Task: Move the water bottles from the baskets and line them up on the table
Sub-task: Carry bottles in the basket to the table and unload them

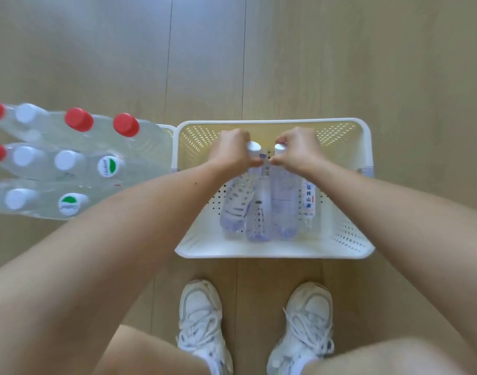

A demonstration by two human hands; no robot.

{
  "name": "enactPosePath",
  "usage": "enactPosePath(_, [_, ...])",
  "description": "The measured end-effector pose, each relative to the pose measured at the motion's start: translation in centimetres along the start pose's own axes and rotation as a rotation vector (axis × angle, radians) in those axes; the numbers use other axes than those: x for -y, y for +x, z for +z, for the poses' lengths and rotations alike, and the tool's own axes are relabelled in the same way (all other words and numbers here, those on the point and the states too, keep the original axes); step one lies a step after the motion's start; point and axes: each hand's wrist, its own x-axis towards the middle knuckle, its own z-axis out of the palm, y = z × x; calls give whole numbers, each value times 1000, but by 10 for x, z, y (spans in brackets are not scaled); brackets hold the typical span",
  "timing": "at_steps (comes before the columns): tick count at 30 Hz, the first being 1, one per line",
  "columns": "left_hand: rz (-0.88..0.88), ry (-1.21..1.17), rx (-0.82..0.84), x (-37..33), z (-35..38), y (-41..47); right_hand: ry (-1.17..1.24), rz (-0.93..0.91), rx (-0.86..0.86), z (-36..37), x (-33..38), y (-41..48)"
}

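Both grips, L (pixel 233 150) & R (pixel 299 150), pinch bottle necks in basket (pixel 272 251).

- Left hand (pixel 233 150), upper centre of the frame, knuckles up, fingers curled closed.
- Right hand (pixel 299 148) just beside it, likewise curled closed.
- Both bare forearms stretch from the lower corners, converging.

We see a pale wooden floor (pixel 340 63). On it, at centre, sits a white perforated basket (pixel 272 251); at nine o'clock a cluster of capped water bottles (pixel 69 161) fills a second basket (pixel 168 128), touching the first; at six o'clock stand our white sneakers (pixel 202 320).
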Motion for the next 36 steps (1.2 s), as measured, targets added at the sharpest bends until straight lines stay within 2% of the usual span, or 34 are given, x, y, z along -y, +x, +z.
enactPosePath(4, [95, 89, 19, -29, -49, -54, 25, -103, -20, -32, 9, -69])
enactPosePath(7, [91, 82, -39, -60, -102, -92, 93, -128, -131, -82, 22, -113])
enactPosePath(10, [182, 127, -17, -114, -163, -142, 214, -37, -248, -169, 58, -152])
enactPosePath(16, [321, 101, -62, -245, -305, -246, 235, -56, -365, -353, 131, -252])
enactPosePath(21, [499, 125, -126, -322, -390, -322, 251, 0, -510, -461, 166, -344])
enactPosePath(25, [687, 141, -141, -366, -416, -382, 353, 115, -676, -497, 175, -423])
enactPosePath(29, [883, 207, -54, -410, -423, -442, 398, 250, -767, -514, 169, -497])
enactPosePath(36, [1256, 474, 155, -502, -371, -554, 299, 477, -884, -534, 121, -630])
